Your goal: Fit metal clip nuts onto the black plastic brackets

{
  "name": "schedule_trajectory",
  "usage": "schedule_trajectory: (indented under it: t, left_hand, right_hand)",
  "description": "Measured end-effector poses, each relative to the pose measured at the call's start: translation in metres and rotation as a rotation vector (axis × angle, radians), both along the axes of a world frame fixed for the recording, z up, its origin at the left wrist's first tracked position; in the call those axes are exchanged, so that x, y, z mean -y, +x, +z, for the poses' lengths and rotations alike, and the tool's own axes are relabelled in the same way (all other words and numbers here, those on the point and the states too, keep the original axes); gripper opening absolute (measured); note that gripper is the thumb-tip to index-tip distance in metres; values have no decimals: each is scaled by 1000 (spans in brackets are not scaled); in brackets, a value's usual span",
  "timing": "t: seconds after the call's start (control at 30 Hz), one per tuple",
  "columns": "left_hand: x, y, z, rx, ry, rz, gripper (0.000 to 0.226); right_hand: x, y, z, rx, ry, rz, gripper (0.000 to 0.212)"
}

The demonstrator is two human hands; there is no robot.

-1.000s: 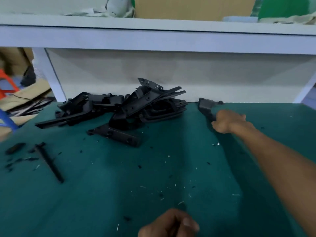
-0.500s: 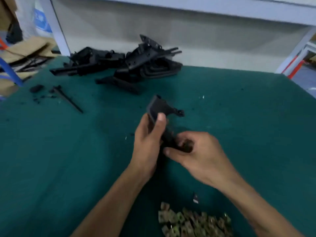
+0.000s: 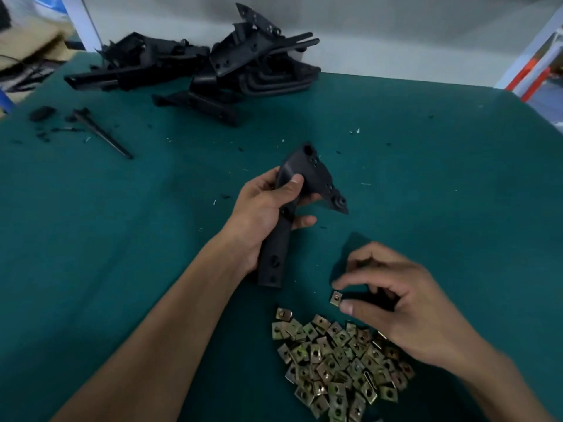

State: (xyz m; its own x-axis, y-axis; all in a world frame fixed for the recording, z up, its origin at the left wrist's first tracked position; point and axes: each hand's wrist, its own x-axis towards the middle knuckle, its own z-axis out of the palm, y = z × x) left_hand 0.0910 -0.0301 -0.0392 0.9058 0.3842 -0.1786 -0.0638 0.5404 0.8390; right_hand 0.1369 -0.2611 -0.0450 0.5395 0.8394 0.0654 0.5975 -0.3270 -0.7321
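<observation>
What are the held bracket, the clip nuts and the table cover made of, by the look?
Bracket: matte black moulded plastic, going by its dull sheen and moulded holes. Clip nut and pile: thin folded sheet metal with a yellowish plated finish, probably zinc-chromate. Table cover: dark green matte mat, maybe felt or rubber; can't tell.

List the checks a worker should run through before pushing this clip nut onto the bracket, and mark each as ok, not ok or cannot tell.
1. Left hand grips the bracket: ok.
2. Right hand pinches one clip nut: ok.
3. Clip nut's open side faces the bracket edge: cannot tell.
4. Clip nut is at the bracket: not ok, still apart.
5. Spare clip nuts within reach: ok.
</observation>
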Motion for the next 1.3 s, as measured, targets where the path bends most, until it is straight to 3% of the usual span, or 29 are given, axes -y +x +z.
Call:
schedule_trajectory:
  t: [0.07,0.17,0.3,0.4,0.57,0.7,0.97,1.17,1.3]
  left_hand:
    - [-1,1,-3,-4,28,-25,13]
    - [-2,2,-5,-9,43,-52,14]
    - [-3,3,-7,-9,29,-72,18]
    - [-5,3,-8,-11,15,-80,18]
    - [-7,2,-9,32,41,-124,20]
    - [-7,2,-11,87,124,-165,9]
    - [-5,4,-12,122,181,-116,11]
    - [-2,3,-9,129,188,-98,7]
    - [0,2,-9,100,268,-55,20]
  right_hand:
    - [-5,0,-1,37,14,34,14]
    - [-8,2,-1,65,-7,87,25]
    - [-9,3,-2,130,-5,122,8]
    - [-7,11,-4,-79,139,27,6]
    - [-7,27,-3,-605,633,-307,10]
    - [-27,40,3,-828,709,-405,25]
    - [-86,43,9,-1040,822,-349,11]
    - [-82,46,9,-1030,742,-277,6]
    - [-82,46,10,-1093,671,-327,11]
